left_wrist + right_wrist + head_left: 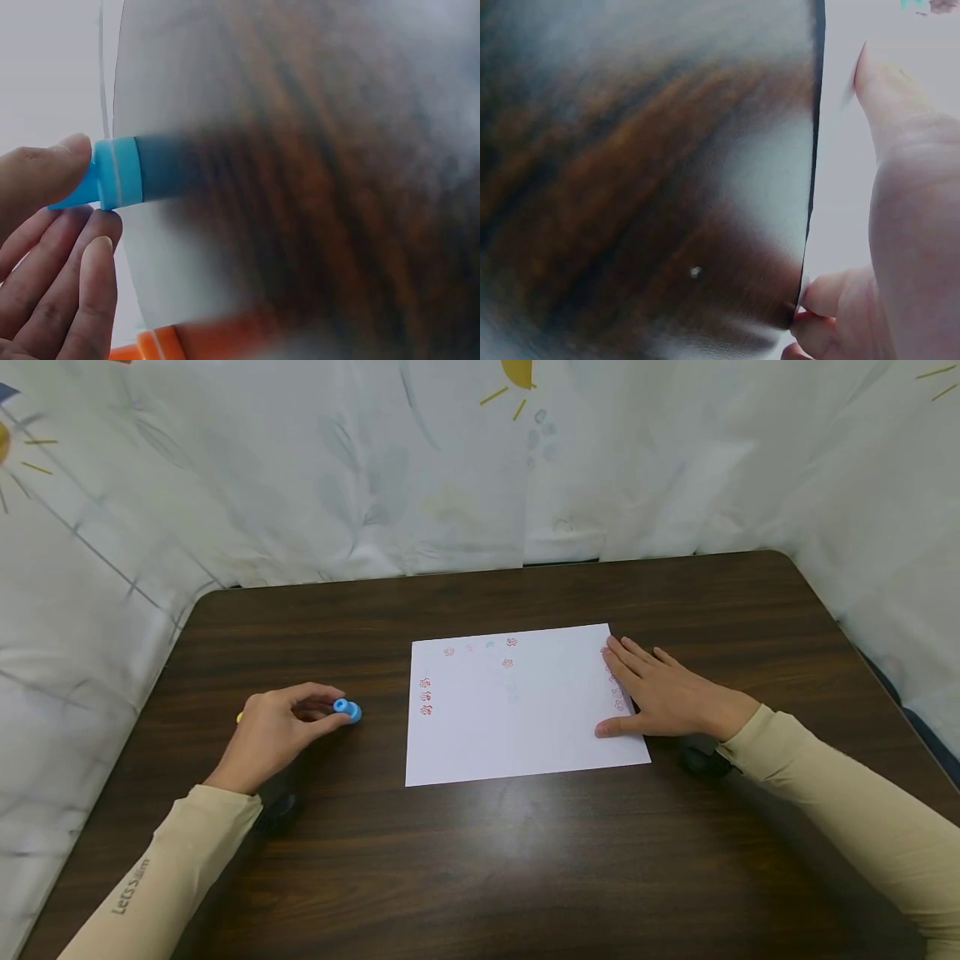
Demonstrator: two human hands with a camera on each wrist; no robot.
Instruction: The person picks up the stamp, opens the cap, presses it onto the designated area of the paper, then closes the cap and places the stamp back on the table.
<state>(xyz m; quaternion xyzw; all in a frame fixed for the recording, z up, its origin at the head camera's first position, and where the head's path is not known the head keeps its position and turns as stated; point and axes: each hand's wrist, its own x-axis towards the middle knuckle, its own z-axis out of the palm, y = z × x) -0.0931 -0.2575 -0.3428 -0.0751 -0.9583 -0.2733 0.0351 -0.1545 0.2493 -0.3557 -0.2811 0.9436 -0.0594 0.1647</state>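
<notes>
My left hand [273,731] pinches blue stamp [347,710] between thumb and fingers; my right hand [663,697], flat with fingers spread, grips nothing, rests on paper [517,727]; orange piece [163,343] sits near left fingers, could get knocked if they sweep wide; loose pinch might tip stamp; slip of right palm could skew paper, smear red prints [618,704] if wet.

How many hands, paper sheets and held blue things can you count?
Hands: 2 (left hand, right hand)
Paper sheets: 1
Held blue things: 1
Total: 4
</notes>
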